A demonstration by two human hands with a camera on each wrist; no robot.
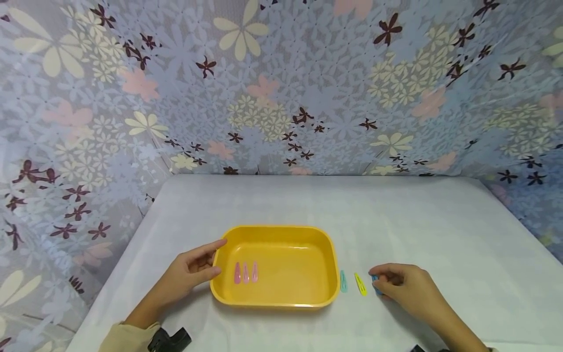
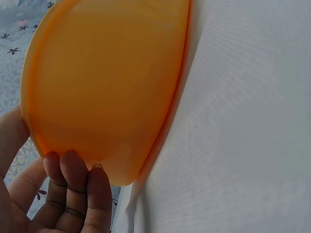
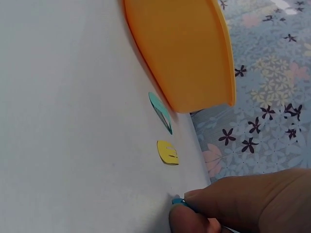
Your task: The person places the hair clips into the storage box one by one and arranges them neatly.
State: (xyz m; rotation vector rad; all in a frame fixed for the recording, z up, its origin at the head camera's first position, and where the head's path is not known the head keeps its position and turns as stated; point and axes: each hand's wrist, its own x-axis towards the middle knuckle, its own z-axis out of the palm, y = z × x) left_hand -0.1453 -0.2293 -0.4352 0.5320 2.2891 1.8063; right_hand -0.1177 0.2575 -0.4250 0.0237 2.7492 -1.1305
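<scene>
A yellow tray (image 1: 281, 307) stands on the white cloth, with three pink snap hair clips (image 1: 246, 273) lying in a row inside, toward its left end. My left hand (image 1: 193, 269) holds the tray's left end, thumb and forefinger at the rim; the left wrist view shows other fingertips (image 2: 74, 167) against the outer wall. To the right of the tray, my right hand (image 1: 406, 288) pinches a blue hair clip (image 1: 376, 284) at the cloth, mostly covered by the fingers. Between that hand and the tray lie a teal hair clip (image 1: 343, 281) and a yellow hair clip (image 1: 360, 284).
A white cloth (image 1: 396, 220) covers the table. Flower-patterned fabric (image 1: 281, 98) hangs behind it and along the sides. Part of a black wrist device (image 1: 169, 340) shows at the left forearm.
</scene>
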